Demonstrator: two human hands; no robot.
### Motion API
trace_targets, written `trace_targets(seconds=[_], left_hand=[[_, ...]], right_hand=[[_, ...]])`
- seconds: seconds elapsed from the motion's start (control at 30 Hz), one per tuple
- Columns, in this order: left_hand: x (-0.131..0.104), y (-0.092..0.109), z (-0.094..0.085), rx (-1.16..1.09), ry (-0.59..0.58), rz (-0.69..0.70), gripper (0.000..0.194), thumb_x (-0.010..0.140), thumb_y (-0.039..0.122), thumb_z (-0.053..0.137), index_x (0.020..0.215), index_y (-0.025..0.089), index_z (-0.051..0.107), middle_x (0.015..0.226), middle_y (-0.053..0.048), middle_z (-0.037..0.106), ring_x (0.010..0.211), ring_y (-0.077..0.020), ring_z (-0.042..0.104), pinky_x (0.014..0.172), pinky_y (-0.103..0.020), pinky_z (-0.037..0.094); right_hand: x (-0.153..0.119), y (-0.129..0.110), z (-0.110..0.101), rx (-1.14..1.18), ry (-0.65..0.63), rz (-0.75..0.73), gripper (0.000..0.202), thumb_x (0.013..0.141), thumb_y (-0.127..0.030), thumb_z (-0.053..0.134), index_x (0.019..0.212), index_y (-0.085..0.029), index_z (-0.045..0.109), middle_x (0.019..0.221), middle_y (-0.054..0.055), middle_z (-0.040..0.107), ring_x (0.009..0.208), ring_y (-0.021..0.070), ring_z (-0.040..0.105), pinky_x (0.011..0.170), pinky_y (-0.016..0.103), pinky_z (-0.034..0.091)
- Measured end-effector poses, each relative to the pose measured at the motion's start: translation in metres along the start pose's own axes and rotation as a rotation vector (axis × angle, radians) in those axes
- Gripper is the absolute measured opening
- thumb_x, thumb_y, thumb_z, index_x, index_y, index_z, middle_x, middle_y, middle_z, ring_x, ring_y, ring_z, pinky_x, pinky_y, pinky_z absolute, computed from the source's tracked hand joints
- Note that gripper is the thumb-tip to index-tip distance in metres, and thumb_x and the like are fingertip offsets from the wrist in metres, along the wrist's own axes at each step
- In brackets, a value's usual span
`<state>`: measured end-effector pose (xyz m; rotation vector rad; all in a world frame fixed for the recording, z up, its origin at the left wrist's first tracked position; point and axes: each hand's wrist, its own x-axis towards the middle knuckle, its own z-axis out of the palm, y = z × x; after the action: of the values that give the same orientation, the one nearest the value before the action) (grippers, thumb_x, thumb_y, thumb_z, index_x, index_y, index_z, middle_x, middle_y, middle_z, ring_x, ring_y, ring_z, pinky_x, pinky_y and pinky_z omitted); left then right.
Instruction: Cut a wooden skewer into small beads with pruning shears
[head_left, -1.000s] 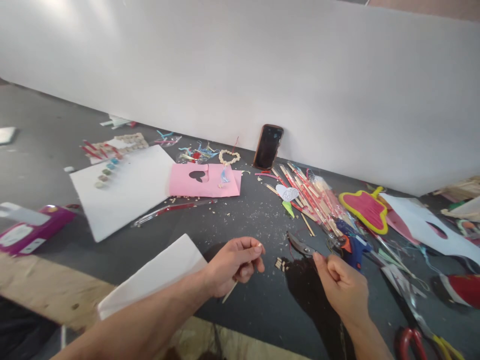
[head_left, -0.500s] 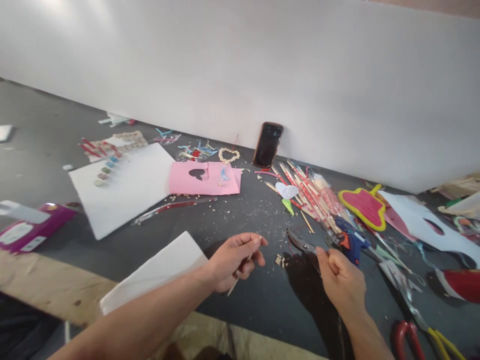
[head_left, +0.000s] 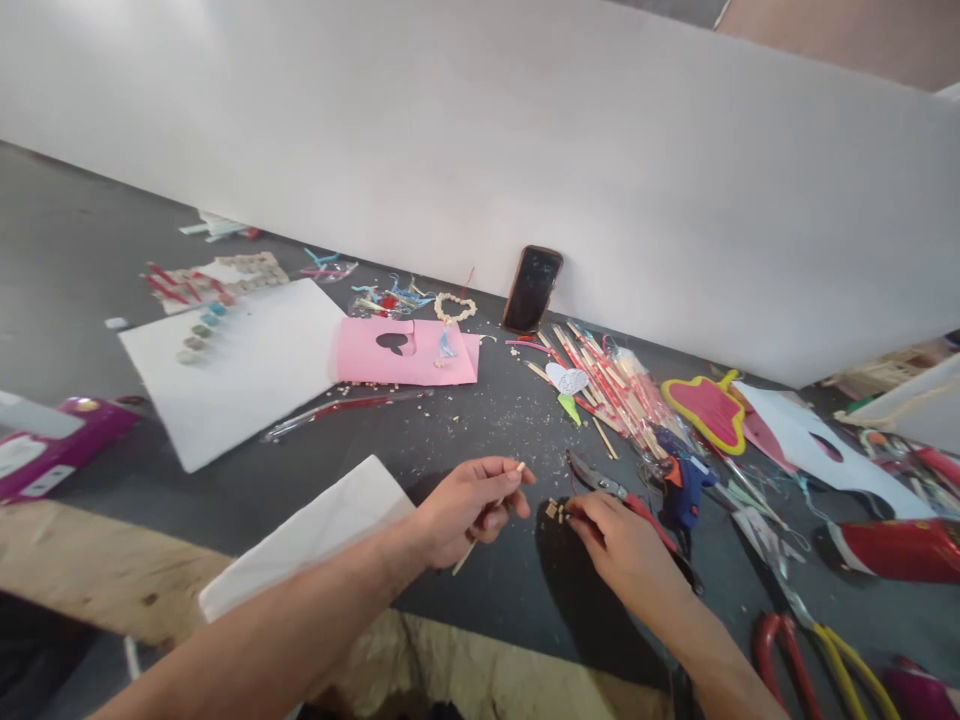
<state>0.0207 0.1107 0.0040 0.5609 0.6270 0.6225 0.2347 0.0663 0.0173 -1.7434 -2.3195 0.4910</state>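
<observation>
My left hand (head_left: pixel 474 510) is closed around a thin wooden stick (head_left: pixel 463 558), whose pale end shows above the thumb and whose other end sticks out below the palm. My right hand (head_left: pixel 611 535) reaches down to a little pile of short cut wooden pieces (head_left: pixel 553 509) on the dark table; thumb and fingertips are pinched at the pile's edge, on a piece partly hidden by them. Pruning shears (head_left: pixel 609 480) with red handles lie just behind that hand, blades pointing left.
A phone (head_left: pixel 532 290) leans on the white wall. Packaged wooden sticks (head_left: pixel 600 375), a blue glue gun (head_left: pixel 686 488) and scissors (head_left: pixel 814 625) lie to the right. Leftward are a pink paper (head_left: pixel 360 350), a white sheet (head_left: pixel 247 400) and a white block (head_left: pixel 315 540). Crumbs dot the table.
My right hand has let go of the pruning shears, which now lie on the table, and has moved left to the small wooden pieces. My left hand still holds the stick.
</observation>
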Motion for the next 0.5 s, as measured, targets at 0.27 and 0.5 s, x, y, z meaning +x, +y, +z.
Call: trace_targets(seconds=[0.27,0.5], left_hand=[[0.0,-0.0004,-0.0007,-0.006,-0.022,-0.006,0.021,0.079,0.034,0.059,0.087,0.014,0.056,0.064,-0.001,0.057,0.039,-0.0008,0.031,0.037,-0.015,0.012],[-0.001,0.001,0.0019,0.021,-0.007,-0.025,0.023,0.075,0.033,0.063,0.085,0.014,0.055,0.063,-0.001,0.058,0.038,-0.0008,0.03,0.037,-0.016,0.011]], right_hand=[[0.002,0.0015,0.0072,-0.034,0.009,0.058,0.016,0.084,-0.017,0.039,0.079,-0.02,0.054,0.081,0.007,0.06,0.075,0.0205,0.059,0.068,0.034,0.045],[-0.0005,0.0016,0.0055,0.035,0.121,0.113,0.009,0.08,-0.016,0.044,0.081,-0.021,0.051,0.076,0.003,0.063,0.07,0.0167,0.061,0.063,0.028,0.048]])
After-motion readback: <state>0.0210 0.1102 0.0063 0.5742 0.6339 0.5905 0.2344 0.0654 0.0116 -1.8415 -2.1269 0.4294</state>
